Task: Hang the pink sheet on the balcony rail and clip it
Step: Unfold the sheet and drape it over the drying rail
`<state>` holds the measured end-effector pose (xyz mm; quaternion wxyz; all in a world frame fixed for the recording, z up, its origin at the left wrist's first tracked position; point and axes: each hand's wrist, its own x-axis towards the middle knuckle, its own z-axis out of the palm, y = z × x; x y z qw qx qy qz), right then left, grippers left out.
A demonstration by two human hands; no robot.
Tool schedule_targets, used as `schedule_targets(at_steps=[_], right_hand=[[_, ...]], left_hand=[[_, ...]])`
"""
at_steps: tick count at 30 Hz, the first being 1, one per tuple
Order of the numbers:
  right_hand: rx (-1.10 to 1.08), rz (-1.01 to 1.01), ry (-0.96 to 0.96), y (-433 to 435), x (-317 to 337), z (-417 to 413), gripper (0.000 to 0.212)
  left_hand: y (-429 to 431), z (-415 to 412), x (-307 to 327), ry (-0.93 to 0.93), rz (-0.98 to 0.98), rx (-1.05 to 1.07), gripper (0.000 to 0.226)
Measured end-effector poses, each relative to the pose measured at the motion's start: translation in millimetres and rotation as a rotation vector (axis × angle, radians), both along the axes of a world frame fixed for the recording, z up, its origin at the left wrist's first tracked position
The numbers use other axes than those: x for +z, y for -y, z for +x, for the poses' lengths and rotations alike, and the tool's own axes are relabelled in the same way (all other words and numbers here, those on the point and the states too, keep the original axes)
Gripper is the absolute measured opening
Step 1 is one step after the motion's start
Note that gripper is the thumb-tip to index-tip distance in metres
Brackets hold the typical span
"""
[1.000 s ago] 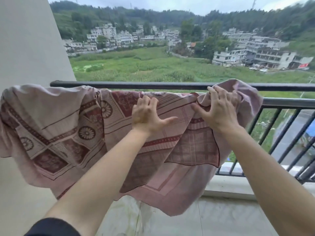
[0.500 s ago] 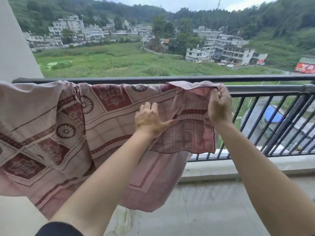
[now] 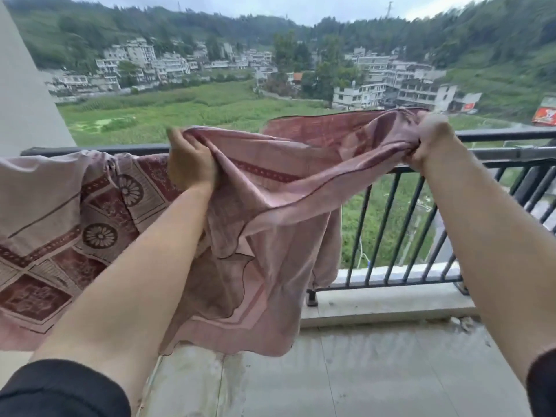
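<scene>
While both hands [image 3: 189, 167] [image 3: 428, 142] clutch the pink sheet [image 3: 270, 206] over the balcony rail [image 3: 496, 135], stains streak the tiled floor [image 3: 391, 371].

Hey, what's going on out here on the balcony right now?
A person is hanging a pink sheet over the balcony rail. The left hand and the right hand each grip a bunched part of it, holding that section stretched at rail height. The sheet's left part drapes over the rail. No clips are in view.
</scene>
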<state>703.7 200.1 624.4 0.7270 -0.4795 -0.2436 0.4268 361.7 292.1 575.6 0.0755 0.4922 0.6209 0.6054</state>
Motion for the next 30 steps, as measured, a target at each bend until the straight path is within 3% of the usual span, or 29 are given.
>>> schedule_targets(at_steps=[2, 4, 6, 8, 10, 11, 14, 18, 20, 22, 26, 27, 30], right_hand=[[-0.137, 0.095, -0.144, -2.6, 7.0, 22.0, 0.047], [-0.194, 0.232, -0.28, -9.6, 11.1, 43.7, 0.037], [-0.133, 0.218, -0.194, -20.1, 14.6, 47.3, 0.032], [0.161, 0.183, -0.087, -34.4, 16.4, 37.6, 0.025], [0.439, 0.13, -0.027, -43.3, 12.4, 21.1, 0.049], [0.517, 0.161, 0.013, -45.0, 12.5, 11.3, 0.046], [0.53, 0.4, 0.011, -40.1, 26.9, -9.4, 0.025], [0.612, 0.692, -0.306, -20.3, 42.3, -8.9, 0.016], [0.667, 0.601, -0.228, -16.5, 24.9, -9.3, 0.025], [0.69, 0.438, -0.142, -12.2, -13.3, -14.0, 0.035], [0.68, 0.133, 0.024, 5.2, -106.2, -15.7, 0.038], [0.673, 0.032, 0.075, 9.2, -123.8, -14.4, 0.038], [0.526, -0.126, 0.175, 10.4, -157.6, 4.5, 0.03]], left_hand=[[-8.1, -22.7, 24.4, 0.116, 0.021, 0.171, 0.036], [-11.3, -38.5, 37.9, 0.085, 0.044, 0.295, 0.042], [-11.0, -43.4, 43.6, 0.034, 0.114, 0.334, 0.044], [-7.7, -39.2, 47.2, 0.015, 0.162, 0.357, 0.041], [-0.1, -30.8, 51.7, -0.004, 0.182, 0.36, 0.035], [5.6, -26.0, 55.7, -0.008, 0.23, 0.351, 0.033], [31.0, -12.3, 79.4, -0.019, 0.552, 0.351, 0.02], [62.2, -5.6, 100.1, 0.022, 0.909, 0.332, 0.014], [74.3, -5.4, 75.7, -0.083, 0.79, 0.301, 0.027], [82.9, -7.9, 21.1, -0.339, 0.518, 0.209, 0.033], [106.5, 2.4, -114.0, -0.741, -0.488, -0.14, 0.027], [114.5, 9.3, -135.9, -0.735, -0.611, -0.15, 0.024], [130.5, 29.8, -150.4, -0.571, -0.582, -0.066, 0.029]])
